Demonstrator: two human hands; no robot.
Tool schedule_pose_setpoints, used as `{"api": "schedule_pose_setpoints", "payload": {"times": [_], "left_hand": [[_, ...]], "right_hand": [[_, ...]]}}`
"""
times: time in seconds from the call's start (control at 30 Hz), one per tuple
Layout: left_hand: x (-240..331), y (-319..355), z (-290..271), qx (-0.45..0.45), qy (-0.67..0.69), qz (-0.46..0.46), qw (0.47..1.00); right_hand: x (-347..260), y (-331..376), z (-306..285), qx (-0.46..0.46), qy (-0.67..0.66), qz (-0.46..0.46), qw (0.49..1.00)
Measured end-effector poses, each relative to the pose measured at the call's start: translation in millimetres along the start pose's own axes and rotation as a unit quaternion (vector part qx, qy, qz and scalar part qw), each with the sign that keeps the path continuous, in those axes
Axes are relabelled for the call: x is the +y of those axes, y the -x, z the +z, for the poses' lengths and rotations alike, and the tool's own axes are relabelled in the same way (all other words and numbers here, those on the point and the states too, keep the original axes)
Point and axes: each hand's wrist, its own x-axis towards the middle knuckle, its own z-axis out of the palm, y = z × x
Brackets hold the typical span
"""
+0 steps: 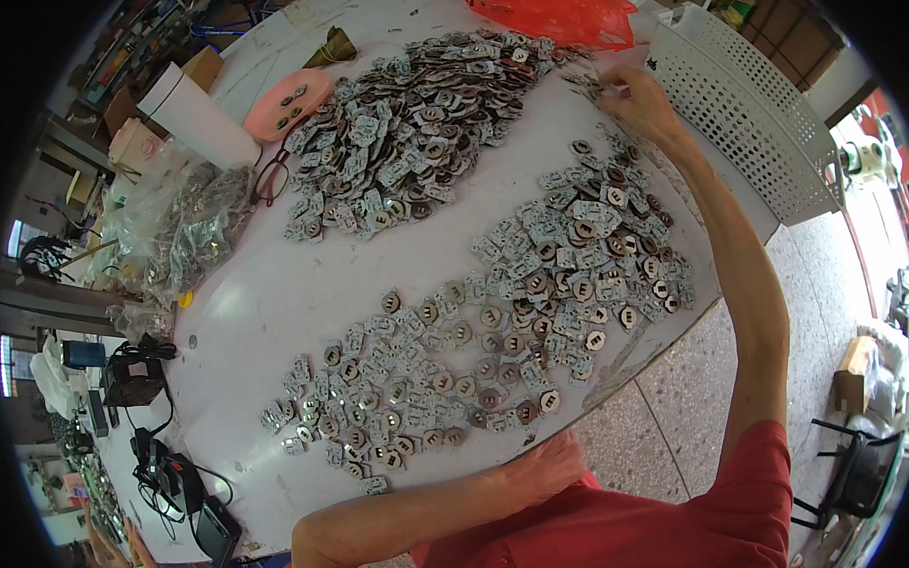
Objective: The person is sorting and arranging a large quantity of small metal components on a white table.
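My right hand point(642, 106) reaches to the far right of the white table point(263, 317), beside the basket. Its fingers are bent and closed at a few small metal parts point(584, 85); what they pinch is too small to make out. My left hand point(551, 466) rests by the near table edge, with its fingers hidden. A tall heap of small grey metal parts with brown round centres point(410, 122) stands at the far middle. A second, lower pile of such parts point(586, 249) lies nearer on the right, thinning into a loose spread point(401, 382) toward the front.
A white perforated basket point(746, 114) stands at the far right, near a red plastic bag point(554, 12). On the left are a pink dish point(280, 106), a white cylinder point(195, 115), glasses point(271, 177), clear plastic bags point(177, 214) and black cabled adapters point(173, 474). Another person's arms show at lower left.
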Motion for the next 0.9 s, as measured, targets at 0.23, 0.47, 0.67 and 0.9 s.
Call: {"api": "schedule_pose_setpoints", "payload": {"times": [0.23, 0.47, 0.67, 0.9], "left_hand": [[2, -4, -5, -0.097, 0.043, -0.025, 0.994], [0, 0, -2, -0.071, 0.036, -0.004, 0.997], [4, -1, 1, -0.019, 0.039, -0.01, 0.999], [-1, -2, -14, -0.046, 0.044, -0.023, 0.998]], "right_hand": [[10, 4, 2, -0.035, 0.017, -0.034, 0.999], [-37, 40, -37, -0.194, -0.021, -0.013, 0.981], [-9, -1, -5, -0.011, 0.032, -0.123, 0.992], [-15, -4, -8, -0.14, 0.034, -0.015, 0.989]]}}
